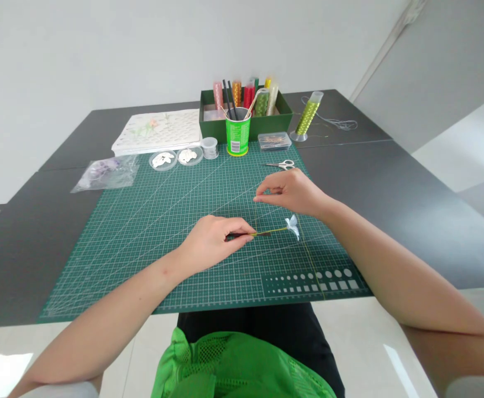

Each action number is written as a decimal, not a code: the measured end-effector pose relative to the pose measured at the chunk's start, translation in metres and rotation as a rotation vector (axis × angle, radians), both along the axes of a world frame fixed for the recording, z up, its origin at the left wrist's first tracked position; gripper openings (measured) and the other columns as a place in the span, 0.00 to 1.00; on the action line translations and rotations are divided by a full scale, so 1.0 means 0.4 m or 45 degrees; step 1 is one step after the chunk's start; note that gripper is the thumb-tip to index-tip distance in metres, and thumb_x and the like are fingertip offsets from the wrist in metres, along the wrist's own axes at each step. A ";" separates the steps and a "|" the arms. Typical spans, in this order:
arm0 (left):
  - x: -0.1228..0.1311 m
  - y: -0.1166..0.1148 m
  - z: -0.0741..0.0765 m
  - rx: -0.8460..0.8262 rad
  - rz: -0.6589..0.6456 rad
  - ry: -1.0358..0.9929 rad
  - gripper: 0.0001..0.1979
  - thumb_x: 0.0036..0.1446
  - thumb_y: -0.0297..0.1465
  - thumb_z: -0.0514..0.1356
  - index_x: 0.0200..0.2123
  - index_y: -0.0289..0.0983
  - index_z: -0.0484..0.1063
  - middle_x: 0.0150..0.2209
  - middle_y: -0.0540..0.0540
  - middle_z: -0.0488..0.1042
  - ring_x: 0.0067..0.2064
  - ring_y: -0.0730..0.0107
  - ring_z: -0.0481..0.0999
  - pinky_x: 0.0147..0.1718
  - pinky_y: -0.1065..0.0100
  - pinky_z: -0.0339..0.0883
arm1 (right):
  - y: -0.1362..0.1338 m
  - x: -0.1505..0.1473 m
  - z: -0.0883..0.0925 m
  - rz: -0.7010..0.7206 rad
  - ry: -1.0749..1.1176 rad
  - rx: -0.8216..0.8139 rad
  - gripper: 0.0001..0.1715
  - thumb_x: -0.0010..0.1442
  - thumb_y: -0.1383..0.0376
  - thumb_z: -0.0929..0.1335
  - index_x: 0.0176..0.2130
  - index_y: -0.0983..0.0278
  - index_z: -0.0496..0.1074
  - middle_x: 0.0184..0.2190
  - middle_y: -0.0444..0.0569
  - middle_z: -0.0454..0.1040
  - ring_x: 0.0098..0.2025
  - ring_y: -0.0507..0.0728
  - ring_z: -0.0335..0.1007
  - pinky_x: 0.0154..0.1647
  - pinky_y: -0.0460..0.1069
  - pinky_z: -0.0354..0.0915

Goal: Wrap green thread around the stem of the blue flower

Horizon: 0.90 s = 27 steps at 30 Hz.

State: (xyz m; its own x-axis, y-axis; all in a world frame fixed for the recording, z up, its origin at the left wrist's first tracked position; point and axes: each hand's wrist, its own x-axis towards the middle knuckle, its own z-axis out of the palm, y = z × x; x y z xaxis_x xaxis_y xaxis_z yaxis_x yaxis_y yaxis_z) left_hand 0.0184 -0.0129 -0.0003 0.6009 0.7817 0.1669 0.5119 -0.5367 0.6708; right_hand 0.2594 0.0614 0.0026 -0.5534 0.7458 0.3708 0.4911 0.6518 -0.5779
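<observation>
Left hand: the left hand [211, 240] rests on the cutting mat [142, 221], thumb and fingers pressed together on the thin stem [262, 233], which lies almost flat and points right.
Right hand: the right hand [292, 193] hovers just above and behind the stem, fingertips pinched on a fine green thread [256, 213] that drops to the stem near the left fingertips.
Flower: a small white flower [293, 226] sits at the stem's right end, just below the right wrist and well clear of the left grip.
Thread run: a second strand [310, 260] trails across the mat toward its near edge.
Writing: the green cup [237, 135] carries a white label, too small to read; the mat shows only grid lines and printed white circles and squares.
Nearby: scissors [281, 164] lie behind the right hand; a clear lidded case [274, 141] and a thread spool [307, 117] stand beyond.
Behind: a green box [275, 121] holds coloured tubes; two round dishes [176, 158], a small jar [210, 147], a plastic bag [105, 172] and a white board [159, 130] are to the left.
In the way: nothing lies between the hands.
</observation>
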 end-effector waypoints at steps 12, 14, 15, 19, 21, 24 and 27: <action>-0.006 0.007 -0.001 0.183 0.367 -0.200 0.07 0.66 0.34 0.63 0.44 0.41 0.80 0.39 0.51 0.86 0.39 0.66 0.86 0.37 0.70 0.75 | 0.015 -0.018 -0.047 0.123 -0.165 -0.434 0.12 0.62 0.63 0.69 0.32 0.67 0.81 0.25 0.45 0.75 0.27 0.50 0.64 0.31 0.47 0.56; -0.008 0.011 -0.002 0.174 0.428 -0.252 0.08 0.66 0.35 0.63 0.45 0.41 0.81 0.41 0.50 0.86 0.40 0.65 0.86 0.38 0.69 0.76 | 0.006 -0.026 -0.044 0.136 -0.210 -0.460 0.13 0.63 0.63 0.68 0.33 0.67 0.81 0.24 0.44 0.74 0.26 0.49 0.63 0.30 0.47 0.56; -0.008 0.012 -0.002 0.158 0.451 -0.274 0.09 0.66 0.35 0.63 0.46 0.41 0.81 0.42 0.50 0.86 0.40 0.65 0.86 0.37 0.69 0.77 | 0.001 -0.030 -0.041 0.167 -0.234 -0.473 0.14 0.64 0.63 0.68 0.34 0.67 0.82 0.23 0.43 0.73 0.25 0.49 0.61 0.30 0.47 0.55; -0.011 0.018 -0.004 0.022 0.493 -0.339 0.10 0.65 0.36 0.63 0.45 0.42 0.83 0.39 0.49 0.86 0.35 0.65 0.86 0.34 0.68 0.78 | -0.012 -0.040 -0.032 0.287 -0.301 -0.508 0.12 0.63 0.64 0.69 0.33 0.65 0.82 0.17 0.37 0.65 0.21 0.48 0.56 0.28 0.47 0.54; -0.011 0.021 -0.005 -0.035 0.482 -0.376 0.10 0.64 0.35 0.64 0.44 0.41 0.83 0.38 0.49 0.86 0.34 0.65 0.85 0.36 0.67 0.79 | -0.013 -0.042 -0.031 0.315 -0.293 -0.516 0.11 0.63 0.63 0.69 0.34 0.64 0.83 0.20 0.40 0.71 0.23 0.49 0.62 0.30 0.47 0.57; -0.012 0.024 -0.006 -0.063 0.453 -0.402 0.09 0.63 0.34 0.65 0.45 0.41 0.84 0.38 0.49 0.86 0.36 0.65 0.86 0.39 0.66 0.80 | -0.013 -0.043 -0.030 0.325 -0.080 -0.441 0.13 0.65 0.63 0.68 0.41 0.63 0.83 0.37 0.48 0.82 0.37 0.54 0.75 0.42 0.50 0.66; -0.013 0.025 -0.008 -0.058 0.444 -0.415 0.09 0.63 0.33 0.65 0.45 0.42 0.84 0.39 0.49 0.86 0.37 0.65 0.86 0.40 0.65 0.81 | -0.020 -0.048 -0.025 0.294 0.180 -0.399 0.15 0.67 0.61 0.68 0.47 0.62 0.82 0.45 0.50 0.83 0.47 0.57 0.78 0.51 0.53 0.69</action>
State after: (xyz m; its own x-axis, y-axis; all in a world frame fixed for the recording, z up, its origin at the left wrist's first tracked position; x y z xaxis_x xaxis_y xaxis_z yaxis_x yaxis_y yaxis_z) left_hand 0.0132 -0.0030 -0.0036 0.2233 0.9384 0.2637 0.4155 -0.3363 0.8451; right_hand 0.2403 0.0534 -0.0075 -0.6791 0.6972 0.2296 0.2542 0.5168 -0.8175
